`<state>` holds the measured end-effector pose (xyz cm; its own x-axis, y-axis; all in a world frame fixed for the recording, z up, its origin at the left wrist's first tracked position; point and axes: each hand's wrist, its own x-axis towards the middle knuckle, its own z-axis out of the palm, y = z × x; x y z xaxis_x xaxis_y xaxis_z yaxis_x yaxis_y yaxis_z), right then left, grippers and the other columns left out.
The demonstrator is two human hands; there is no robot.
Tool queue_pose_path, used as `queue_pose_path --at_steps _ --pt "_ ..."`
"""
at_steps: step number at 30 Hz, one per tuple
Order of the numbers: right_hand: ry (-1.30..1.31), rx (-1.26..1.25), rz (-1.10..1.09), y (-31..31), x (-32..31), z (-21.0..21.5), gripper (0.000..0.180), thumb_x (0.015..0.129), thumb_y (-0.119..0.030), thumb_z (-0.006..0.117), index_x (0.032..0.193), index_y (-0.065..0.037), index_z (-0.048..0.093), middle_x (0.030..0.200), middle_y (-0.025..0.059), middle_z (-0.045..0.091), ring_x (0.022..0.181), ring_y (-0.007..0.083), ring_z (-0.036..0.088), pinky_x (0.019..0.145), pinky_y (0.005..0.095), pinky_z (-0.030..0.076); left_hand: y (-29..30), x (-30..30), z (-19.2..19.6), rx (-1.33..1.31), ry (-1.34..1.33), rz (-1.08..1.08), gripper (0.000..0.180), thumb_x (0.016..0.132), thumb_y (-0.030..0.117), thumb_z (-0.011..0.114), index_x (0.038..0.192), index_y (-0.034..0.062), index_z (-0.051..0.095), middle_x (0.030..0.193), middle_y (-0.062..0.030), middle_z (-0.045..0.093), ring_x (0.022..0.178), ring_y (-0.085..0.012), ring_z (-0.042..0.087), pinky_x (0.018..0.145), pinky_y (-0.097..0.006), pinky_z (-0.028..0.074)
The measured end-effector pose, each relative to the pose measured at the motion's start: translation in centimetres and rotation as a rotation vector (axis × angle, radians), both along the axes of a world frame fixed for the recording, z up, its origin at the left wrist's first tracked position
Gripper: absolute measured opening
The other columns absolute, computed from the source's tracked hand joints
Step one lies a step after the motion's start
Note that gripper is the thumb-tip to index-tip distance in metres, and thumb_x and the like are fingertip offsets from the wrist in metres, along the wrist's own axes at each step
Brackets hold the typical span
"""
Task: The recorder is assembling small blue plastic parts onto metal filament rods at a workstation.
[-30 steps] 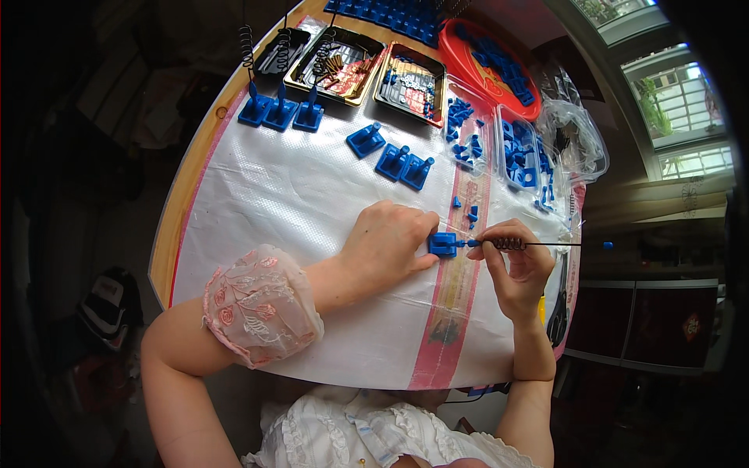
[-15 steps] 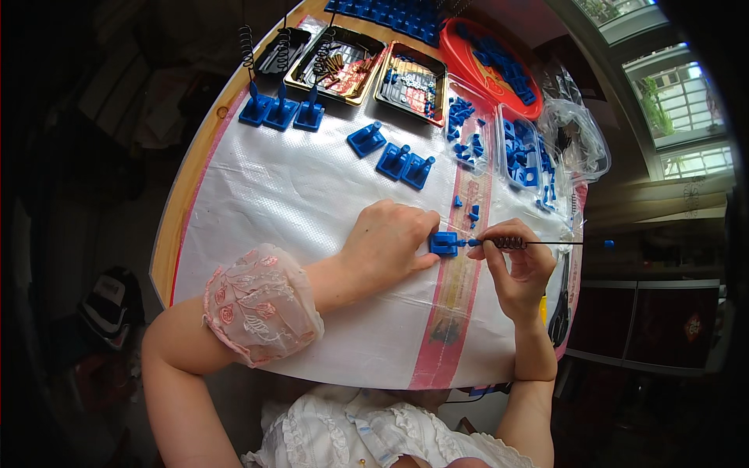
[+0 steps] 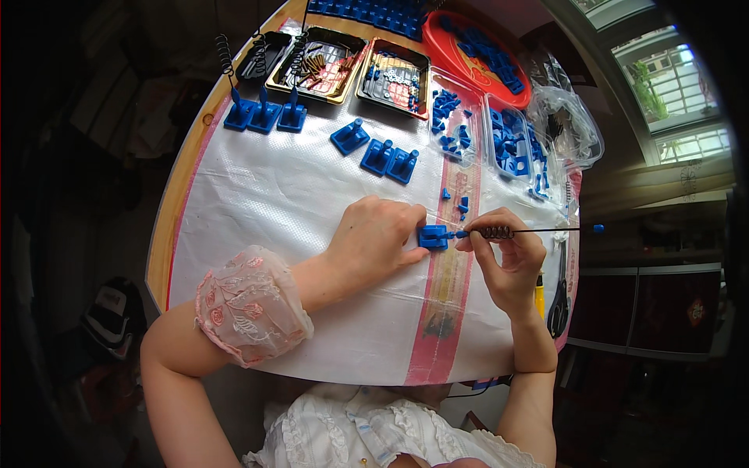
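Observation:
My left hand (image 3: 376,238) presses a small blue plastic base (image 3: 433,236) down on the white woven sheet (image 3: 296,203). My right hand (image 3: 507,261) pinches a thin black rod with a dark coil spring (image 3: 495,232) slid over it. The rod lies level, its inner end at the blue base and its blue-tipped outer end (image 3: 598,228) pointing right. Both hands meet near the middle right of the round table.
Finished blue bases with upright springs (image 3: 264,115) stand at the far left, more blue bases (image 3: 378,152) in the middle. Trays of small metal parts (image 3: 316,66), clear boxes of blue parts (image 3: 511,144), a red bowl (image 3: 484,54) and plastic bags line the far edge. Scissors (image 3: 558,296) lie right.
Almost nothing has moved; both hands stay on the blue base and the rod with the spring in the same spot.

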<state>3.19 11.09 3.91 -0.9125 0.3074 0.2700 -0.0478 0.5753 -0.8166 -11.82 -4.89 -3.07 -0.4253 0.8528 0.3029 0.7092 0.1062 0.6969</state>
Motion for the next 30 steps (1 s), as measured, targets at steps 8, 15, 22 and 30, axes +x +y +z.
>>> queue_pose_path --at_steps 8,15,22,30 --pt "-0.002 0.027 -0.003 -0.06 0.02 -0.15 0.014 0.092 0.015 0.063 0.104 0.007 0.066 0.096 0.0111 0.068 0.085 0.0178 0.075 0.078 0.0269 0.060 0.00 -0.03 -0.05 -0.012 -0.001 0.003 0.023 0.079 0.027 0.085 0.088 0.0120 0.070 0.069 -0.0043 0.066 0.067 -0.0262 0.065 0.068 -0.041 0.050" --pt "0.018 -0.001 -0.010 -0.13 -0.07 -0.20 0.017 0.089 0.016 0.066 0.103 0.007 0.065 0.095 0.0121 0.067 0.086 0.0184 0.076 0.076 0.0249 0.058 0.04 0.02 -0.11 0.027 0.004 0.002 0.023 0.078 0.026 0.085 0.089 0.0120 0.070 0.069 -0.0044 0.066 0.067 -0.0262 0.065 0.069 -0.041 0.050" --pt "0.017 -0.004 -0.005 -0.11 -0.06 -0.26 0.016 0.089 0.016 0.066 0.103 0.008 0.065 0.095 0.0121 0.067 0.087 0.0191 0.076 0.076 0.0251 0.058 -0.06 -0.02 -0.01 0.018 0.000 -0.002 0.024 0.077 0.026 0.086 0.089 0.0120 0.070 0.070 -0.0041 0.066 0.068 -0.0261 0.065 0.069 -0.041 0.050" --pt "0.021 -0.012 -0.021 -0.18 0.02 -0.38 0.016 0.089 0.016 0.066 0.102 0.008 0.065 0.095 0.0115 0.067 0.086 0.0192 0.076 0.076 0.0246 0.058 0.06 0.05 -0.16 0.012 0.004 0.003 0.024 0.078 0.026 0.086 0.090 0.0121 0.070 0.070 -0.0043 0.066 0.068 -0.0265 0.065 0.068 -0.041 0.050"
